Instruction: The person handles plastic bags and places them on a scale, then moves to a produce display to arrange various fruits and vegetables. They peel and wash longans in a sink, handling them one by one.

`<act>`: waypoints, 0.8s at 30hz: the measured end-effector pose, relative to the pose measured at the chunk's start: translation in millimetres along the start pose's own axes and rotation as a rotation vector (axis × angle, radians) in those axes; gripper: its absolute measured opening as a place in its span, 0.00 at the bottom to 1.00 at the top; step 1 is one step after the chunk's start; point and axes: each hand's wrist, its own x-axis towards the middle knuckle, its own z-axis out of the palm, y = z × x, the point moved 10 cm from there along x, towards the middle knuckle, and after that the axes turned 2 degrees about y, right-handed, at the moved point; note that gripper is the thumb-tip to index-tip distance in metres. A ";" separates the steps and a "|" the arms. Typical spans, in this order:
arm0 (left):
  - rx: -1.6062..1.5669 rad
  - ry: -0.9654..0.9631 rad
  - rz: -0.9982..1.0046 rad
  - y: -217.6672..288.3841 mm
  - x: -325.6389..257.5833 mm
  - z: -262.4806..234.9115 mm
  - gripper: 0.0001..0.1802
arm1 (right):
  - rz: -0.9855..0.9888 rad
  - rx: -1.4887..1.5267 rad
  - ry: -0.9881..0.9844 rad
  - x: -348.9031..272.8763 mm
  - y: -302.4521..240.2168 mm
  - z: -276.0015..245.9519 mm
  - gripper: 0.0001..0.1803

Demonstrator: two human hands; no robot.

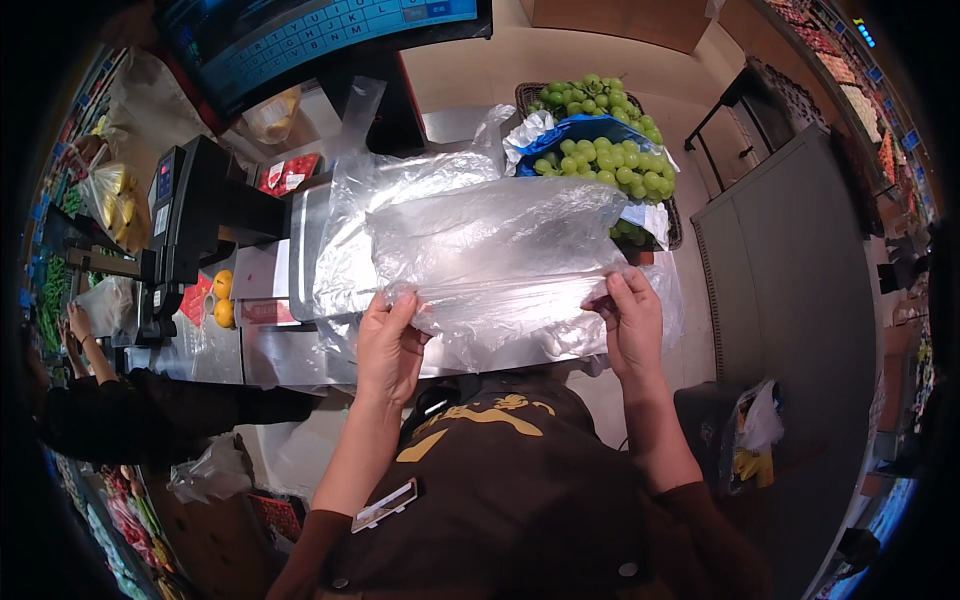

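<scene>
A clear plastic bag (490,235) is stretched between my two hands above the metal counter. My left hand (391,345) pinches its near left edge between thumb and fingers. At the opposite end, my right hand (630,320) grips the near right edge in the same way. The bag looks flat, with creases running from hand to hand. More clear plastic film (345,255) lies beneath and to the left, over a metal tray (306,250). Beyond my right hand, bunches of green grapes (610,165) rest in a dark basket (674,225), partly wrapped in blue and silver packaging.
A touch screen (330,50) stands at the far left, with a black device (185,230) nearer. Yellow-orange fruits (223,300) and a red punnet (288,174) sit on the counter. Another person's hand (80,322) shows at the left edge. A grey cabinet (790,270) stands right.
</scene>
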 end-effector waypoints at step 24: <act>1.392 -0.609 0.483 -43.1 59.9 128.3 0.30 | -0.179 -0.058 -0.222 5.5 -148.7 -29.3 0.17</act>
